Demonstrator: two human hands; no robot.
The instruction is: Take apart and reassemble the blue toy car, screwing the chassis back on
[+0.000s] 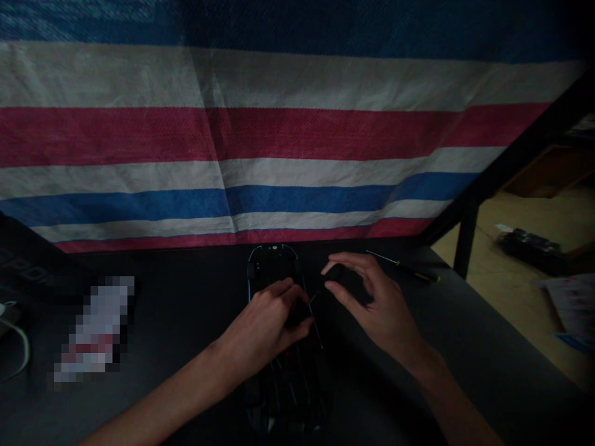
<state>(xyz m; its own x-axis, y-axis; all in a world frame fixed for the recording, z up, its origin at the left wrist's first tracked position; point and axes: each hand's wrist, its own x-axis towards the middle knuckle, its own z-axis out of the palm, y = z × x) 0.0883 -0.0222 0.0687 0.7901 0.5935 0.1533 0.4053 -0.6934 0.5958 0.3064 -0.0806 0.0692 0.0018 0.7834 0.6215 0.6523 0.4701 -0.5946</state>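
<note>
A dark toy car (279, 387) with thin blue edging lies lengthwise on the dark table, apparently underside up; its details are hard to make out in the dim light. Across its middle rests my left hand (274, 316), fingers bent and thumb toward its right edge, holding it. My right hand (367, 294) is raised just right of the car, its thumb and fingers curved and apart. The gap between them is dark, and I see nothing clear in it. A tiny light sliver (313, 299) shows between the two hands, too small to name.
A screwdriver (413, 270) with a thin shaft lies at the back right of the table (469, 347). At left are a pixelated pale object (100, 325) and a white cable (25, 347). A striped sheet (279, 133) hangs behind; a dark frame bar (506, 155) slants at right.
</note>
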